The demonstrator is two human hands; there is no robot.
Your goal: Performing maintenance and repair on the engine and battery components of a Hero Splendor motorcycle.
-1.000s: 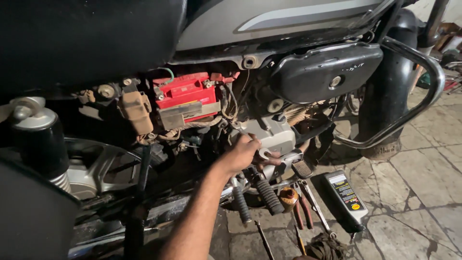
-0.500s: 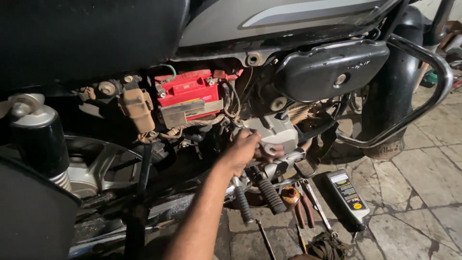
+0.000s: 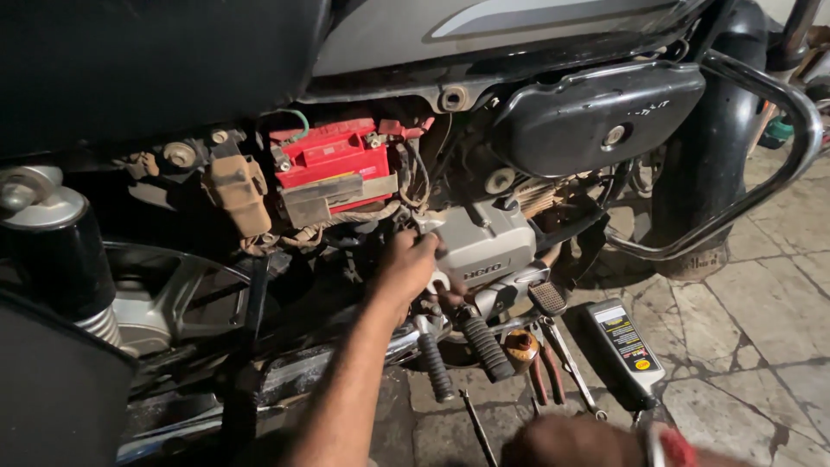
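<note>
My left hand reaches up from the bottom of the view into the side of a motorcycle. It is closed around a silver spanner-like tool, pressed against the left edge of the silver engine cover. A red battery sits just above and left of the hand, with loose wires around it. Part of my right hand, wearing a red and white bangle, shows blurred at the bottom edge; its fingers are hidden.
Two ribbed black footpegs stick out below the hand. On the stone floor lie red-handled pliers, a spanner, a thin screwdriver and a black oil bottle. A steel crash guard curves at right, and the rear shock is at left.
My left hand has shifted slightly up and left along the engine cover with the tool. My right hand has come into view at the bottom edge.
</note>
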